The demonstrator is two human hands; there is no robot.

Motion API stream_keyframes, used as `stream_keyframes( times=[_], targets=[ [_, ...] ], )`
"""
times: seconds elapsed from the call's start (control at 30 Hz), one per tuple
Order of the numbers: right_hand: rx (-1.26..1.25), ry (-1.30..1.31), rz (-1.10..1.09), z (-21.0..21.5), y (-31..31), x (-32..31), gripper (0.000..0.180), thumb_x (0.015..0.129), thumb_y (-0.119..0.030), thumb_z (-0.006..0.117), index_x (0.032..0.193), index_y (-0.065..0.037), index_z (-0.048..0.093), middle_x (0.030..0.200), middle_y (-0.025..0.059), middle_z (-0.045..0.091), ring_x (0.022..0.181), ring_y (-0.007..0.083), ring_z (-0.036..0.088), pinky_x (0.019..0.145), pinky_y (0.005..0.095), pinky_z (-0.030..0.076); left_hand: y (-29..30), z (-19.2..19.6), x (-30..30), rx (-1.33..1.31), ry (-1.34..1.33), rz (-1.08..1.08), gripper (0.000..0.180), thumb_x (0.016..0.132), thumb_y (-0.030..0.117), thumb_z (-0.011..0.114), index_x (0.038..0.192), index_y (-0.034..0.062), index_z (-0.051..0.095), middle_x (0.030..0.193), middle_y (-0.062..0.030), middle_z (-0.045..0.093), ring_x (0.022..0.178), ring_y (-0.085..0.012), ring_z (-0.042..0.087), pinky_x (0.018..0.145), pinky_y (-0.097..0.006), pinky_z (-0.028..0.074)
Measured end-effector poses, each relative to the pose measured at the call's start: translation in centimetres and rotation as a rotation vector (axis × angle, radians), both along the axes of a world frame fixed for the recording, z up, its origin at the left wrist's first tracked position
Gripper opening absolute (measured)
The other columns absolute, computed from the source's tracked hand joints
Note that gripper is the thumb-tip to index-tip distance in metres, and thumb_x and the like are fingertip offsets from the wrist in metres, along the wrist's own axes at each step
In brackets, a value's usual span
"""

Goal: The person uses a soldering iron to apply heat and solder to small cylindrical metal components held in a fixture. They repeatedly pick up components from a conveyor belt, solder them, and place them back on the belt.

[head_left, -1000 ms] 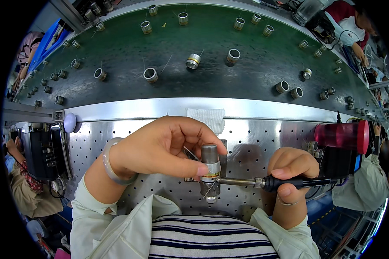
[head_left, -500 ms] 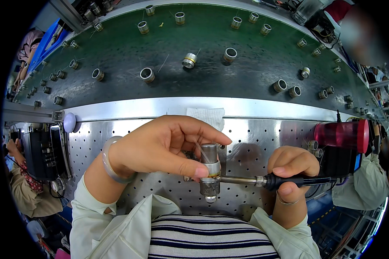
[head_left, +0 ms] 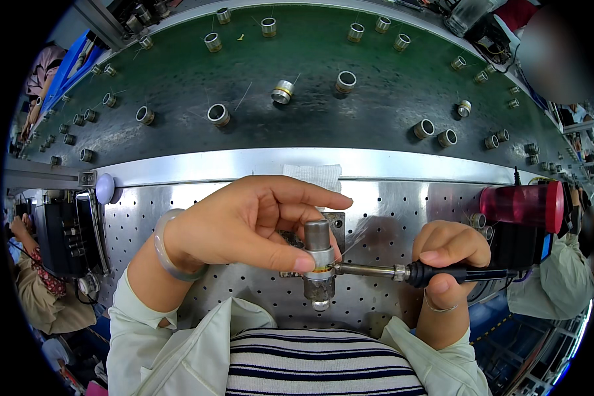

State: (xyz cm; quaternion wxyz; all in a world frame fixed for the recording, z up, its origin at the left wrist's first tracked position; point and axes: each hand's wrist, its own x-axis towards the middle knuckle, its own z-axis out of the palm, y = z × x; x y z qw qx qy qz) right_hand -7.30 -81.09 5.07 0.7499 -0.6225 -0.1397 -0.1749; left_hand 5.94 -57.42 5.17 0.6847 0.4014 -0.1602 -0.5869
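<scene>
My left hand point(head_left: 247, 221) is closed around a silver metal ring point(head_left: 323, 257) with a yellowish band, pinching it between thumb and fingers. This ring sits around an upright steel post point(head_left: 317, 232) of a fixture, whose rounded lower part point(head_left: 319, 288) points toward me. In my right hand point(head_left: 452, 245) is a soldering iron point(head_left: 417, 274), gripped by its black handle and held level. Its tip reaches the ring's right side, close to my left fingertips. Fine pale strands, wire or smoke, rise to the right of the ring; which, I cannot tell.
Beyond the perforated metal worktop point(head_left: 145, 228) runs a green conveyor belt point(head_left: 185, 79) carrying many similar metal rings point(head_left: 218, 115). A red transparent container point(head_left: 521, 206) stands at the right, near two rings. Black equipment point(head_left: 56, 231) is at the left. Other people sit at both sides.
The rings on the belt have shifted slightly left. The thin strand inside my left hand no longer shows there; strands now appear right of the ring. The iron's handle has moved slightly right.
</scene>
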Motion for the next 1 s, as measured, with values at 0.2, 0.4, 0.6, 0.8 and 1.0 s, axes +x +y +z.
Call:
stream_keyframes(
  times=[0.2, 0.4, 0.6, 0.8, 1.0],
  targets=[
    [-0.015, -0.001, 0.015, -0.18, -0.06, 0.07, 0.024, 0.064, 0.002, 0.074, 0.085, 0.007, 0.064, 0.065, 0.013, 0.062, 0.052, 0.0194, 0.056, 0.049, 0.0261, 0.043, -0.08, 0.16, 0.07, -0.01, 0.013, -0.007, 0.066, 0.073, -0.012, 0.067, 0.133, -0.0116, 0.038, 0.109, -0.0269, 0.06, 0.098, -0.0219, 0.063, 0.075, -0.022, 0.055],
    [-0.067, -0.011, 0.043, -0.05, -0.26, 0.09, 0.024, 0.065, 0.0, 0.076, 0.084, 0.006, 0.064, 0.064, 0.0129, 0.061, 0.051, 0.0208, 0.057, 0.048, 0.0268, 0.044, -0.17, 0.41, 0.05, -0.001, 0.034, 0.003, 0.067, 0.074, -0.011, 0.067, 0.134, -0.0105, 0.037, 0.104, -0.0272, 0.062, 0.092, -0.0196, 0.064, 0.074, -0.021, 0.054],
    [-0.219, -0.114, 0.101, 0.29, -0.88, 0.44, 0.023, 0.065, -0.002, 0.077, 0.082, 0.004, 0.063, 0.063, 0.0112, 0.06, 0.049, 0.0209, 0.057, 0.046, 0.0269, 0.044, -0.26, 0.33, 0.05, -0.004, 0.035, -0.003, 0.068, 0.074, -0.01, 0.068, 0.135, -0.0102, 0.037, 0.104, -0.0273, 0.062, 0.09, -0.0182, 0.064, 0.073, -0.02, 0.054],
    [-0.288, -0.154, 0.085, 0.6, -0.85, 0.45, 0.025, 0.066, -0.005, 0.079, 0.082, 0.003, 0.062, 0.061, 0.0097, 0.058, 0.049, 0.0199, 0.057, 0.045, 0.0263, 0.045, -0.48, 0.56, -0.11, 0.022, 0.04, 0.015, 0.07, 0.073, -0.009, 0.07, 0.135, -0.0097, 0.037, 0.102, -0.0268, 0.063, 0.087, -0.0164, 0.065, 0.071, -0.019, 0.054],
    [-0.247, -0.145, 0.09, 0.23, -0.82, 0.42, 0.025, 0.067, -0.006, 0.079, 0.083, 0.004, 0.062, 0.063, 0.0108, 0.059, 0.049, 0.0201, 0.057, 0.045, 0.0265, 0.044, -0.48, 0.88, -0.29, 0.061, 0.031, 0.039, 0.072, 0.071, -0.009, 0.072, 0.135, -0.0088, 0.038, 0.101, -0.0256, 0.063, 0.085, -0.0156, 0.065, 0.071, -0.018, 0.054]
  ],
)
